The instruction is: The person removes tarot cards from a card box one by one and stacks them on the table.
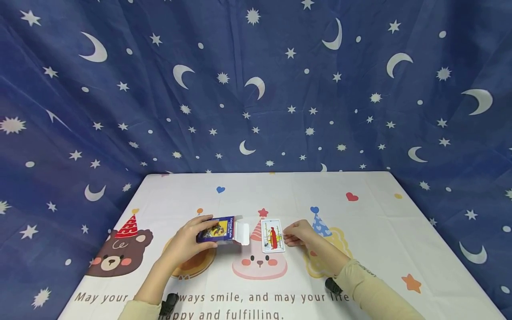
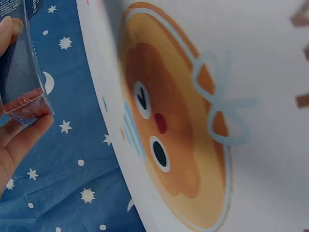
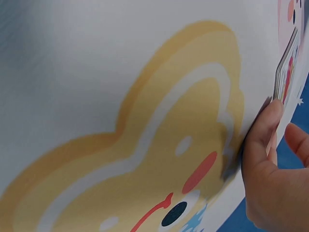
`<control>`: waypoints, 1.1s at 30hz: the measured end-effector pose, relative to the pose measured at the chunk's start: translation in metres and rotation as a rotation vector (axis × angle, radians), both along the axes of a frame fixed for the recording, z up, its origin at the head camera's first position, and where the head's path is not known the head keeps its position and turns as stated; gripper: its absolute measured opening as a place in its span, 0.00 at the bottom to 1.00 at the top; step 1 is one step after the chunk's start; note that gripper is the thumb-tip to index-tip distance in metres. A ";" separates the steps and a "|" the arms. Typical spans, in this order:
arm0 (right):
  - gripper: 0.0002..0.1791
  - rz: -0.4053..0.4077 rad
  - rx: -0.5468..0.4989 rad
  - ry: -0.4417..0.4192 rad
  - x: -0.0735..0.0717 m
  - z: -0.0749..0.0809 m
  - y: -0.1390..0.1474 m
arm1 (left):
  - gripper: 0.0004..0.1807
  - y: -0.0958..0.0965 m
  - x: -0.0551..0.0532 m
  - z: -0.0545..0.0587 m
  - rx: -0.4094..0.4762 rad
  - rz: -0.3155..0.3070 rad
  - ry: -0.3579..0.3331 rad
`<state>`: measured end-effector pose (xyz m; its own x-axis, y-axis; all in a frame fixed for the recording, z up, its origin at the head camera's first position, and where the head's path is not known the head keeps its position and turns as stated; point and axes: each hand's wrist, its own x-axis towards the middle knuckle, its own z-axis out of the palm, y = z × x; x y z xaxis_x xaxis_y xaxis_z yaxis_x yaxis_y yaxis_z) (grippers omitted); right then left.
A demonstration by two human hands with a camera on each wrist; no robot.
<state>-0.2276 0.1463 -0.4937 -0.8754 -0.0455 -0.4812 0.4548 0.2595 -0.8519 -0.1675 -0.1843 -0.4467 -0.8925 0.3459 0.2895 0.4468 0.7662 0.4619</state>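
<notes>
My left hand grips a dark blue tarot card box with a yellow picture on its front. The box's white end flap stands open toward the right. In the left wrist view, fingers and thumb hold the box from opposite sides. A small stack of cards lies face up to the right of the box, a red-robed figure on top. At the stack's right edge is my right hand. Its fingertips meet the edge of the cards in the right wrist view, the thumb held apart.
A white tablecloth with printed cartoon animals, hearts and lettering covers the table. Behind it hangs a dark blue curtain with moons and stars. Black wrist straps sit on both forearms.
</notes>
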 end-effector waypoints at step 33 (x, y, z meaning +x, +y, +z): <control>0.11 0.020 -0.060 -0.046 0.001 -0.004 0.008 | 0.36 -0.011 -0.063 -0.020 -0.162 -0.123 -0.233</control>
<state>-0.2269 0.1545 -0.4976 -0.8511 -0.0930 -0.5167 0.4889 0.2179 -0.8447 -0.2308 -0.1953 -0.4664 -0.8771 0.4800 0.0140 0.4367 0.7852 0.4390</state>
